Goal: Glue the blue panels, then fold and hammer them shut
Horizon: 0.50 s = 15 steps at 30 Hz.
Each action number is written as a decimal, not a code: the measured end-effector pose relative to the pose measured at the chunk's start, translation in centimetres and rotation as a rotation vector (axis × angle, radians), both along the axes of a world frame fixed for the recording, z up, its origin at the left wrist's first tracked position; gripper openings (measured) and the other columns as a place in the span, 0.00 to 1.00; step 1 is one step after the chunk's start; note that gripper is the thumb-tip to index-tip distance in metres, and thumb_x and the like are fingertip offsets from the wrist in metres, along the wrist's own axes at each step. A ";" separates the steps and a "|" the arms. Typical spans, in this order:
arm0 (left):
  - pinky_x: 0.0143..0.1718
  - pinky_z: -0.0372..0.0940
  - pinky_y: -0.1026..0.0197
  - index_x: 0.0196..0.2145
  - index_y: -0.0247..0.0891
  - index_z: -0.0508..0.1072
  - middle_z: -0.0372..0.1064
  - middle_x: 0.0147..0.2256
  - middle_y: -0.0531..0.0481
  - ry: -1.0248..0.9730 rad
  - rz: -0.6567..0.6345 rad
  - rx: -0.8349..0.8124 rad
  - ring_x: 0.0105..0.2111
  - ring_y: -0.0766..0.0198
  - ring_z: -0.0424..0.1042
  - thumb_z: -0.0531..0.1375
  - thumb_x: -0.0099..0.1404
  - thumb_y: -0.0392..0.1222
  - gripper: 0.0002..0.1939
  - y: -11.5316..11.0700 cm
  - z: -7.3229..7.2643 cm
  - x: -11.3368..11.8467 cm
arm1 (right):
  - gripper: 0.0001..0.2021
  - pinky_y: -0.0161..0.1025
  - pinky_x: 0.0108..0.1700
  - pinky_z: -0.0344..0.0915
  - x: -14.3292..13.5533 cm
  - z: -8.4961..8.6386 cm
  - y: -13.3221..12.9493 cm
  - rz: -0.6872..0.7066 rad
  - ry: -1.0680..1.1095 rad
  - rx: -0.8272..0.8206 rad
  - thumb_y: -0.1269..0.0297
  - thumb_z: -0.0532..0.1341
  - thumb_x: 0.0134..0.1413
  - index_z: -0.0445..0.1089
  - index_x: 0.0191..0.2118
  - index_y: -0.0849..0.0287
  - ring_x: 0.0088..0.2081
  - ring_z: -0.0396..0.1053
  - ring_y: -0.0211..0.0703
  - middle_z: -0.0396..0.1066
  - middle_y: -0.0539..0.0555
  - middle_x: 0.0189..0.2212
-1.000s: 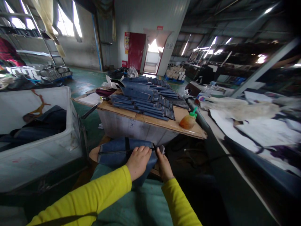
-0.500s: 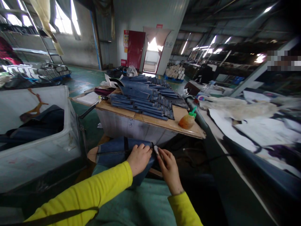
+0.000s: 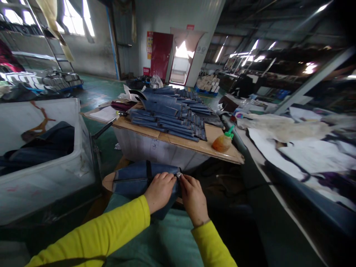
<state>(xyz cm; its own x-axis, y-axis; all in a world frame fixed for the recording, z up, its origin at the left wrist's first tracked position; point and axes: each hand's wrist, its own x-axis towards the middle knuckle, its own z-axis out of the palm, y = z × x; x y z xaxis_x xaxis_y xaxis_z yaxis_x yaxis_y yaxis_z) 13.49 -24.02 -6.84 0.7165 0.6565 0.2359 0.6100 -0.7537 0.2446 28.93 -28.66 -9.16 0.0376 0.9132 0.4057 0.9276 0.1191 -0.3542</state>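
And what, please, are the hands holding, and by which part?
The left hand holds the blue piece near the end opposite its tan tip; at that end, the right hand pinches a small pale item, exact part unclear.

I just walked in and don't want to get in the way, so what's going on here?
A person in yellow sleeves is handling a blue piece over green cloth. The left hand lies on it; the right hand pinches something small and pale at its end. Ahead, stacked blue pieces and a green-topped bottle rest on cardboard. A white bin at left holds dark blue material.
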 end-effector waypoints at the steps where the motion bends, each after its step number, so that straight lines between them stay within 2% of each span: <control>1: 0.48 0.58 0.55 0.52 0.36 0.63 0.64 0.47 0.48 -0.007 -0.002 -0.003 0.47 0.58 0.60 0.50 0.65 0.33 0.17 0.0 -0.1 0.0 | 0.16 0.43 0.48 0.64 -0.1 0.0 0.1 -0.001 -0.018 -0.014 0.71 0.51 0.59 0.66 0.51 0.62 0.45 0.61 0.46 0.67 0.58 0.45; 15: 0.52 0.58 0.54 0.52 0.33 0.64 0.65 0.49 0.45 -0.017 0.060 0.045 0.49 0.57 0.60 0.50 0.64 0.31 0.18 -0.4 -0.7 -3.6 | 0.19 0.42 0.49 0.64 -3.9 0.1 -0.2 0.056 -0.057 -0.016 0.76 0.51 0.57 0.63 0.54 0.60 0.48 0.59 0.47 0.66 0.57 0.47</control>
